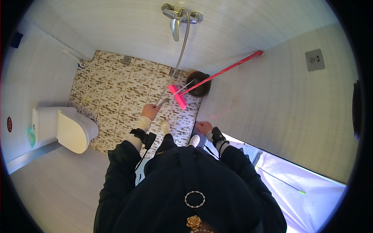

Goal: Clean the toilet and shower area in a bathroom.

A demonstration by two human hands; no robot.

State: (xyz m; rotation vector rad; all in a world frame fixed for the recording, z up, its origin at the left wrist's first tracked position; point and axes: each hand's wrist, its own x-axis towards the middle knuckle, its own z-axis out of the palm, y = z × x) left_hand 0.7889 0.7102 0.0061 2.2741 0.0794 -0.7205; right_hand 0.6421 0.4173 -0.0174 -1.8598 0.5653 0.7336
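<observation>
My left hand (149,111) is closed around the end of a silver shower hose (182,50), which runs down from the wall mixer tap (176,22). A short grey end piece (164,101) sticks out past the fingers. Just beyond it lies the bright pink head of a floor brush (178,98), apart from the hand; its red handle (229,68) slants up against the right wall. A thin pale streak crosses the brush towards a dark bucket (203,90); I cannot tell what it is. My right hand (204,127), slightly blurred, hovers by the wall's near edge, its fingers unclear.
To the left stands a white toilet (75,130). Patterned brown and white tiles cover the floor (116,93), with a floor drain (126,59) near the back wall. My light shoes (194,140) are on it. A doorway on the right shows a green-tipped pole (283,181).
</observation>
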